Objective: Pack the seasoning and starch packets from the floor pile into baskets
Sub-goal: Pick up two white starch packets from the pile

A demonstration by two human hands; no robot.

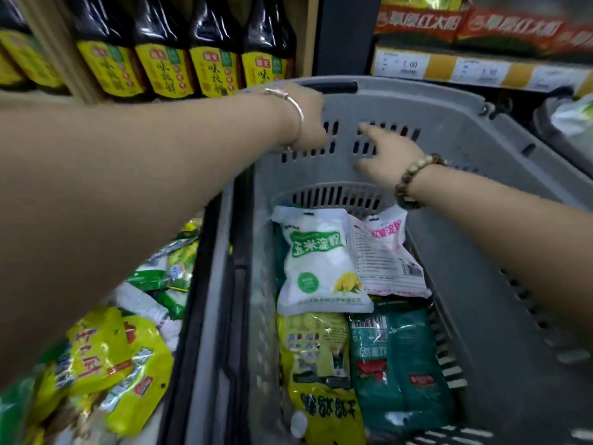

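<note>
- While the left hand (306, 115) sits at the grey basket's (465, 236) far rim, its fingers are hidden and its grip is unclear.
- Beside it, the right hand (385, 155) reaches loose-fingered toward the slotted wall.
- Inside lies a starch packet (317, 261) reading "玉米淀粉"; the lettering on the floor pile (112, 364) is blurred.

A row of dark sauce bottles (167, 43) with yellow labels stands on a wooden shelf (38, 99) at eleven o'clock. A dark upright post (346, 33) rises at twelve o'clock. At one o'clock, blurred red cartons (465, 24) with pale lettering sit above a yellow price strip (439, 67). One white tag (399, 64) on it reads 7.00.
</note>
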